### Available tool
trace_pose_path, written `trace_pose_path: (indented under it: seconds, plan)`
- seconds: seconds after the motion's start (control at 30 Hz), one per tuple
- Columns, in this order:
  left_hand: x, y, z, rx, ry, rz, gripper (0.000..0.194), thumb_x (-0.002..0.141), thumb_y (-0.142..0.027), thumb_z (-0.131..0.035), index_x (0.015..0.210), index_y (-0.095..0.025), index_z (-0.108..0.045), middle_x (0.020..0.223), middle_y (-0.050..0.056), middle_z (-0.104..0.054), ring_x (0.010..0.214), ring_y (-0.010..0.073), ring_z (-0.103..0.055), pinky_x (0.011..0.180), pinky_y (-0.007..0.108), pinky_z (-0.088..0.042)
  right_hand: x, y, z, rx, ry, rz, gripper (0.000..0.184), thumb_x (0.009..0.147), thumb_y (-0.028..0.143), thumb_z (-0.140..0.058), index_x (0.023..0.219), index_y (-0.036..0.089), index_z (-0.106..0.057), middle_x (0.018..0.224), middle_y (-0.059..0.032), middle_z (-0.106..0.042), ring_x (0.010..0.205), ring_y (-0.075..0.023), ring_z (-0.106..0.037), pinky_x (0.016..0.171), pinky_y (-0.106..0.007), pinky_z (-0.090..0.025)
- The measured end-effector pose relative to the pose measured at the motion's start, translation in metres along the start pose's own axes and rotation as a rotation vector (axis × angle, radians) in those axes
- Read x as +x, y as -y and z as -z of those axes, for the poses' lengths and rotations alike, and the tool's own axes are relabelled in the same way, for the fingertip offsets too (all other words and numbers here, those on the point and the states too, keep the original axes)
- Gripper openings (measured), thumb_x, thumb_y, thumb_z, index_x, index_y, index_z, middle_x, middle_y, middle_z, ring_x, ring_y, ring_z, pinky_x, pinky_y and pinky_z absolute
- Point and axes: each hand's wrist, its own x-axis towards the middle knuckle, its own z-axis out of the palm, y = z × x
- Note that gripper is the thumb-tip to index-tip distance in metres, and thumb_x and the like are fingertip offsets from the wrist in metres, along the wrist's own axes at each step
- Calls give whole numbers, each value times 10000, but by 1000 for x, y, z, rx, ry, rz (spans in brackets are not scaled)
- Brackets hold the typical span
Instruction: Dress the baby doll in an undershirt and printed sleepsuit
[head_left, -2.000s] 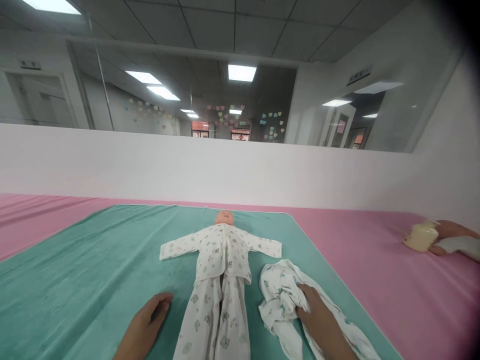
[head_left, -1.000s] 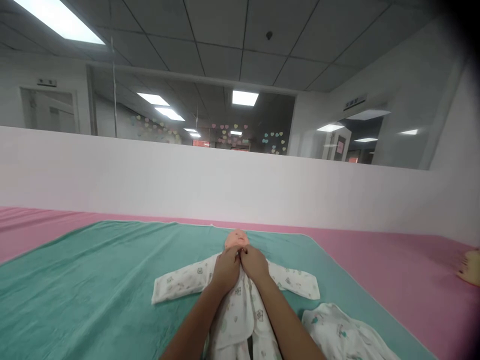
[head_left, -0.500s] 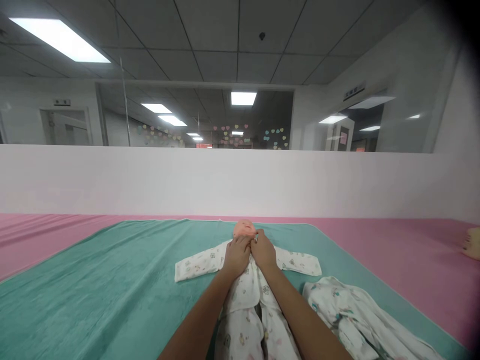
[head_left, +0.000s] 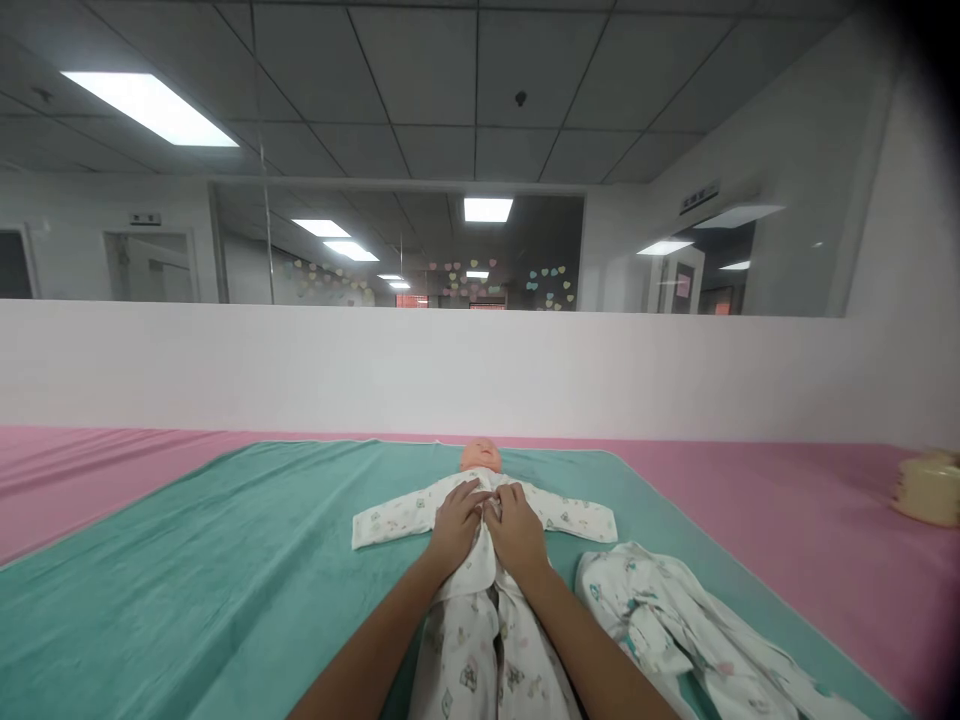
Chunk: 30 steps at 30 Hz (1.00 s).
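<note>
Pressing my left hand (head_left: 455,525) and right hand (head_left: 516,532) side by side on the doll's (head_left: 481,457) top (head_left: 397,524), I can't tell if I'm pinching cloth. The doll lies on the green blanket (head_left: 150,560); a hasty tug could rumple the top or shift the doll.

A teal towel (head_left: 187,560) spread over a pink mat (head_left: 787,510), a cream bundle (head_left: 926,490) at right, pastel hearts (head_left: 480,285) beyond
</note>
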Motion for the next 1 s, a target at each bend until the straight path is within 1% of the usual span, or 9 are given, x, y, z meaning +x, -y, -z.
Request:
trace_pose_path:
  seconds: [0.17,0.3,0.4,0.5,0.6,0.7,0.8,0.9,1.0]
  plan:
    - [1,8,-2,-29,-2,-12,408,814,-209,-355,1145,-312,-571,1334,-13,-432,1244,196,-330,1051,420,-248,-7,-2,4,47,30,-26,229,812,433,-454,812,204,-458,861,-14,-476,713,-141,-489,540,-233,-275]
    - [3,12,-6,-24,-22,-27,411,827,-217,-349,1181,-291,-544,1330,3,-439,1236,190,-342,1051,407,-255,0,-4,1,12,113,-52,195,799,397,-476,767,206,-464,791,4,-492,683,-131,-473,539,-232,-241]
    - [3,11,-5,9,-11,-23,401,844,-231,-337,1191,-272,-534,1330,12,-439,1236,187,-343,1049,401,-259,7,-7,-2,-28,162,-53,164,819,335,-444,733,200,-475,728,15,-511,640,-119,-458,546,-240,-216]
    - [2,6,-1,31,3,-42,406,857,-236,-315,1203,-273,-523,1339,11,-424,1239,181,-335,1049,388,-260,8,-10,-3,-24,147,-42,182,837,305,-403,715,194,-479,705,18,-529,624,-110,-449,551,-240,-210]
    - [1,-1,3,53,25,-28,429,850,-202,-296,1209,-280,-518,1344,8,-414,1237,184,-330,1042,395,-266,5,-13,0,41,113,-50,201,840,305,-377,700,194,-470,676,31,-525,615,-106,-439,549,-229,-218]
    - [1,-8,3,105,68,3,473,820,-155,-298,1223,-301,-499,1357,7,-391,1249,213,-301,1027,449,-260,2,-15,3,108,117,-74,188,805,305,-401,666,194,-461,623,43,-501,588,-103,-424,541,-220,-229]
    - [1,-14,3,159,81,29,506,790,-130,-319,1231,-318,-482,1363,9,-374,1255,244,-277,1002,490,-263,1,-16,4,164,129,-86,169,774,297,-415,648,195,-459,602,45,-492,581,-108,-421,548,-219,-247]
    - [2,-16,2,177,77,28,522,753,-100,-334,1200,-312,-499,1347,8,-384,1245,241,-288,987,475,-288,2,-17,1,199,90,-130,194,792,319,-371,662,199,-449,616,38,-497,583,-116,-422,544,-223,-252]
    - [2,-17,3,178,75,18,527,727,-80,-339,1173,-301,-512,1340,4,-388,1242,234,-289,988,460,-292,5,-22,-2,200,58,-216,221,795,337,-348,635,201,-416,597,34,-480,572,-124,-411,532,-227,-246]
